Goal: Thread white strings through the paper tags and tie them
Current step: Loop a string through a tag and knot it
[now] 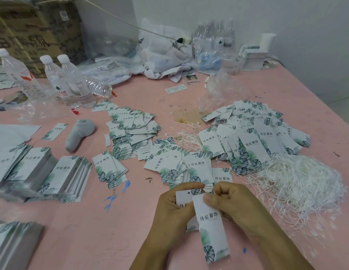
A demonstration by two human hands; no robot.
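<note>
Bottles (72, 82) far left on pink table (111, 230). Left hand (172, 209) grips small tag (182, 199); right hand (230, 201) pinches long tag (210, 227) top, overlapping it. String heap (300, 182) lies just right.

Two bare hands (199, 207) and forearms, no sleeves, rings or gloves.

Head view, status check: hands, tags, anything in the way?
Left hand grips tag. Right hand pinches long tag; no string seen through either. String heap right, loose tags ahead; nothing blocking.
</note>
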